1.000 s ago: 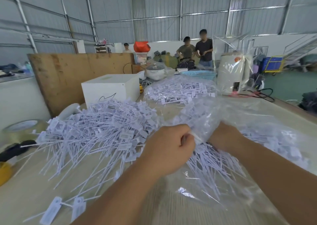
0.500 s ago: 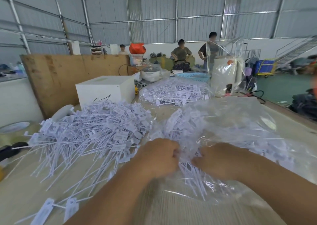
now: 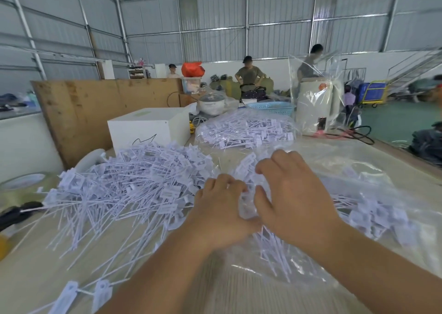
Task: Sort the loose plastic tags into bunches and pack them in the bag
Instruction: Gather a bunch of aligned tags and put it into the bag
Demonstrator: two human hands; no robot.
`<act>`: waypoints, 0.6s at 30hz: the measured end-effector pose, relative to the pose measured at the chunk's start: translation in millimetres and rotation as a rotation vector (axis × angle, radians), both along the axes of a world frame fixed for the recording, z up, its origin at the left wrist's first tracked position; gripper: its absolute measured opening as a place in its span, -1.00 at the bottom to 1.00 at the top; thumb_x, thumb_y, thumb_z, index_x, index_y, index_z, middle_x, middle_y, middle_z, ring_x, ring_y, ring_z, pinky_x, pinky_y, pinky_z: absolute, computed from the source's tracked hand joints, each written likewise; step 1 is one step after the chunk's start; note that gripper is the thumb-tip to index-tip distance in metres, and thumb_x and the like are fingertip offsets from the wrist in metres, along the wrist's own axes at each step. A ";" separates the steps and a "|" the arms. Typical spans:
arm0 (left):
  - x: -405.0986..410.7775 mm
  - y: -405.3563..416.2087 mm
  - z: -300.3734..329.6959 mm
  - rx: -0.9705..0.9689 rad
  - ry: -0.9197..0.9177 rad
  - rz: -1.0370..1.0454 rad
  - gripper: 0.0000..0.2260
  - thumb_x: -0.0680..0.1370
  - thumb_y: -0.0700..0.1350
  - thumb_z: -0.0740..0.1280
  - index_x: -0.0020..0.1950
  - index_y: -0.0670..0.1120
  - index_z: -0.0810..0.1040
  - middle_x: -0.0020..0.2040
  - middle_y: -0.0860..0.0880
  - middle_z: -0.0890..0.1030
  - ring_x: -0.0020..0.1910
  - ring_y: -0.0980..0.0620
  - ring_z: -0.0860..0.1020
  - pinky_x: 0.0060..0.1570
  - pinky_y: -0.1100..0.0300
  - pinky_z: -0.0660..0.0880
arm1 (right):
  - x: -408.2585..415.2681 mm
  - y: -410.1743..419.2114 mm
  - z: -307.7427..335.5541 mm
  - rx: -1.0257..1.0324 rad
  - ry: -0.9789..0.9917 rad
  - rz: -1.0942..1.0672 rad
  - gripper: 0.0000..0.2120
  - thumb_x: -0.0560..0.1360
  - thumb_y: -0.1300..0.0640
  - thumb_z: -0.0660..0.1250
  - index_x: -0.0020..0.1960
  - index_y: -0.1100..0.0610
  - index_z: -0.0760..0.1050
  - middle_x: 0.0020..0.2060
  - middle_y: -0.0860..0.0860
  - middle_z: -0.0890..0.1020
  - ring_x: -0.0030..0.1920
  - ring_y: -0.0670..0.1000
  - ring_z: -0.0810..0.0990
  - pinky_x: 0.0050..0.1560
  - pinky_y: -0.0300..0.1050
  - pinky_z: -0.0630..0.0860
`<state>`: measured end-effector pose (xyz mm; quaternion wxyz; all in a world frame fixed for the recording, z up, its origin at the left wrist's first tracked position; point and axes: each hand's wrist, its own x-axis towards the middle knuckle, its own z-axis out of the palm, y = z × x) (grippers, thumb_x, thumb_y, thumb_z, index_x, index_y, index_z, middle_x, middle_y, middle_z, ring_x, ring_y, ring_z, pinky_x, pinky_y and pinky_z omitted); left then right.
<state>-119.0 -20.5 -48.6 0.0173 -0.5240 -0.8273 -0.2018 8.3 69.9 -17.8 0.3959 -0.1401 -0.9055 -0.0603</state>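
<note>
A person is working at a pale counter (image 3: 43,275), both bare forearms reaching in from the near edge; the left hand (image 3: 221,214) is lying with its fingers curled, its grip pinching the crumpled mouth of a clear plastic bag (image 3: 346,170) near the counter's middle; the right hand (image 3: 293,194) is resting just beside it on top of the bag, fingers bent and its grip pressing the film, though whether it is pinching any tag cannot be told; white plastic tags (image 3: 373,218) are showing through the bag toward the right edge; a large loose heap of tags (image 3: 124,189) is lying toward the left edge, touching the left hand; a second filled bag of tags (image 3: 246,129) is sitting toward the far edge, beside a white box (image 3: 148,129); people are standing in the background.
</note>
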 end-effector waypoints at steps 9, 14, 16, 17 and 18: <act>-8.5 11.0 -16.7 -0.149 0.004 -0.038 -0.37 0.49 0.13 0.35 0.51 0.08 0.21 0.46 0.02 0.27 0.47 -0.05 0.24 0.46 -0.06 0.15 | -17.2 12.2 -23.1 -0.089 -0.652 -0.208 -0.56 0.51 -0.14 0.19 0.31 0.04 0.45 0.32 0.03 0.33 0.29 0.12 0.32 0.23 0.08 0.32; -12.1 15.7 -20.2 -0.134 0.021 -0.081 -0.39 0.57 -0.12 0.29 0.57 0.05 0.13 0.58 0.02 0.12 0.54 -0.04 0.15 0.48 -0.04 0.18 | -11.1 11.4 -25.8 -0.139 -0.663 -0.208 -0.56 0.58 -0.10 0.10 0.36 0.09 0.39 0.35 0.05 0.29 0.26 0.11 0.36 0.06 -0.03 0.39; -10.3 13.8 -15.7 -0.134 -0.011 -0.096 -0.39 0.53 -0.12 0.33 0.55 0.04 0.19 0.54 -0.02 0.21 0.50 -0.07 0.22 0.44 -0.07 0.25 | -11.1 6.9 -28.5 -0.117 -0.622 -0.201 -0.52 0.57 -0.11 0.11 0.43 0.04 0.31 0.41 0.06 0.24 0.32 0.14 0.30 0.22 0.05 0.33; -9.0 11.8 -11.9 -0.118 -0.037 -0.116 -0.41 0.51 -0.12 0.34 0.51 0.04 0.25 0.47 -0.03 0.30 0.45 -0.08 0.30 0.39 -0.07 0.30 | -10.7 3.9 -26.4 -0.103 -0.584 -0.190 -0.51 0.55 -0.10 0.12 0.44 0.03 0.29 0.43 0.06 0.20 0.36 0.16 0.25 0.30 0.08 0.27; -7.7 8.8 -7.3 -0.080 -0.071 -0.141 -0.44 0.48 -0.14 0.35 0.46 0.03 0.30 0.40 -0.02 0.36 0.39 -0.07 0.36 0.35 -0.05 0.34 | -10.2 1.6 -22.9 -0.077 -0.539 -0.171 -0.50 0.53 -0.08 0.13 0.44 0.02 0.29 0.46 0.05 0.17 0.40 0.16 0.20 0.37 0.11 0.20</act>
